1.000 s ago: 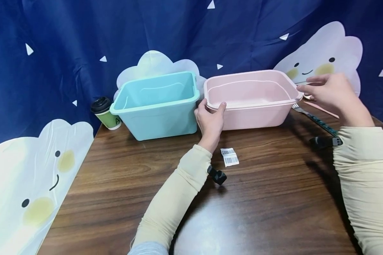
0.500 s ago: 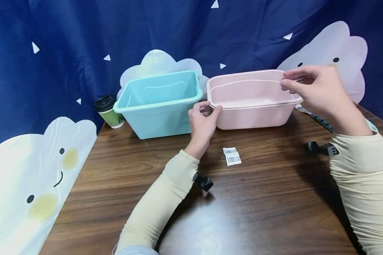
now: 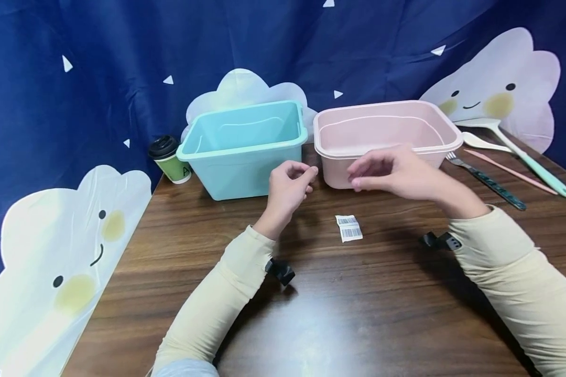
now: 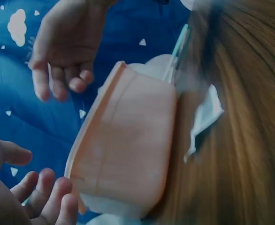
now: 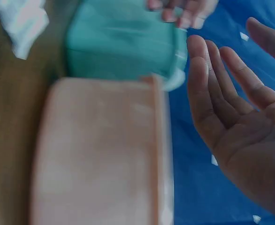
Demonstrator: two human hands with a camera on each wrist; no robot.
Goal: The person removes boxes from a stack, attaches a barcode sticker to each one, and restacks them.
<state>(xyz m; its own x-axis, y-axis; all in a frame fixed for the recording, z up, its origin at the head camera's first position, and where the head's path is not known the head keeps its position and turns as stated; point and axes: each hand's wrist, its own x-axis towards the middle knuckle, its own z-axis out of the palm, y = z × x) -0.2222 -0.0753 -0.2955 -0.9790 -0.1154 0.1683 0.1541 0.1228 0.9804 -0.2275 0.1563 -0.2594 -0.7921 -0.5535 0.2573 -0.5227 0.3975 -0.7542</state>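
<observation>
My left hand (image 3: 287, 189) hovers in front of the teal basin (image 3: 236, 175), its fingers loosely bent and holding nothing. Fingers parted from the thumb, my right hand (image 3: 396, 170) is in the air before the pink basin (image 3: 434, 158), overlapping its front wall in the head view. The right wrist view shows that palm (image 5: 255, 131) with nothing in it. Both basins stand side by side at the back of the table. A small creased white paper with barcodes (image 3: 349, 228) lies on the wood between and in front of the hands.
At the right lie a fork with a dark green patterned handle (image 3: 495, 189), a thin pink stick (image 3: 511, 170), a white spoon (image 3: 486, 144) and a long utensil with a mint handle (image 3: 542, 172). A green cup with a black lid (image 3: 173, 166) stands left of the teal basin.
Both hands have left the pink basin's rim. The left moved left and toward me; the right moved left and down across the basin's front. The utensils at right have come into fuller view.
</observation>
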